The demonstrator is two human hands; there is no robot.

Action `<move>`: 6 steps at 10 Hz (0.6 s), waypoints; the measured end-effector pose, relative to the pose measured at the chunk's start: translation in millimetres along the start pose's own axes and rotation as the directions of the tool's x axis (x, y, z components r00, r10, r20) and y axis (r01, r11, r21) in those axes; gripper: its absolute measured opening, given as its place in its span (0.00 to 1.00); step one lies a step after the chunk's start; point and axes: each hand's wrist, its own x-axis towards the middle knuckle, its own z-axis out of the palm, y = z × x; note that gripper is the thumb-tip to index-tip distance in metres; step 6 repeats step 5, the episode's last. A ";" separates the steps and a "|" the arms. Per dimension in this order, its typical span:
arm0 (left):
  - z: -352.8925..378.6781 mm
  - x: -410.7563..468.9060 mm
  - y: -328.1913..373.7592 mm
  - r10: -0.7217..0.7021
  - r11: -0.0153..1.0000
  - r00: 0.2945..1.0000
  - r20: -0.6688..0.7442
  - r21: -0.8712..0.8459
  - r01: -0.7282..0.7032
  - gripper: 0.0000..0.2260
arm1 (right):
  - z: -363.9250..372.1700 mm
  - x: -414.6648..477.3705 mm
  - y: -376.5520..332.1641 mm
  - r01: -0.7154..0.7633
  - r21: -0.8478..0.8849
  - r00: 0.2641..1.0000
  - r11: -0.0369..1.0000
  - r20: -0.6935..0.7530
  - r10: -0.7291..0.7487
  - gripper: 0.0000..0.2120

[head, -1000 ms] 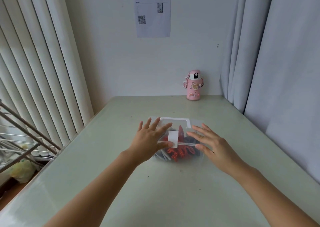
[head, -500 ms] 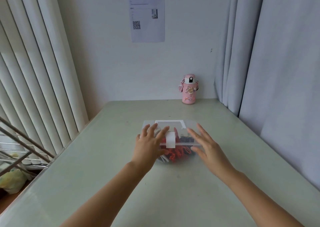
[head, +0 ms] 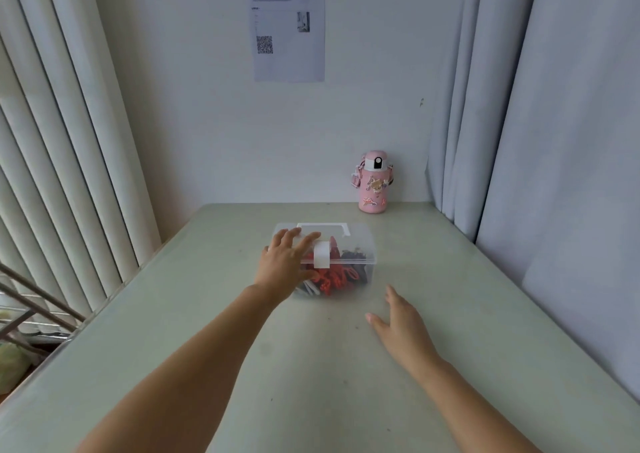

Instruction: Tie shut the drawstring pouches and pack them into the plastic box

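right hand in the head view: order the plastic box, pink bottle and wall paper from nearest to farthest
From the right hand:
1. plastic box, just ahead and to its left.
2. pink bottle, at the far end of the table.
3. paper, up on the wall behind.

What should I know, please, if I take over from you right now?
Left hand: open, flat on the lid of the box.
Right hand: open, over the table, apart from the box.
Pouches: red and dark ones inside the box, lid on, latch down.
Done: packing, as far as shows; knots cannot be seen.
Left: check the latch holds.
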 end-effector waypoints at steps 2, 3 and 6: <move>4.5 4.4 -1.0 0.000 1.000 1.000 -0.007 -0.008 0.000 0.35 | -2.0 0.8 3.4 -0.015 0.020 1.000 1.000 0.002 0.015 0.30; 1.5 5.3 -2.5 0.011 1.000 1.000 0.028 -0.029 -0.010 0.35 | -4.6 -0.9 2.1 -0.019 0.042 1.000 0.999 0.006 0.018 0.30; -17.3 -3.1 -7.7 -0.084 0.930 0.996 0.001 -0.358 0.079 0.33 | -8.6 -4.3 -4.8 -0.037 -0.004 0.999 0.999 0.008 0.037 0.24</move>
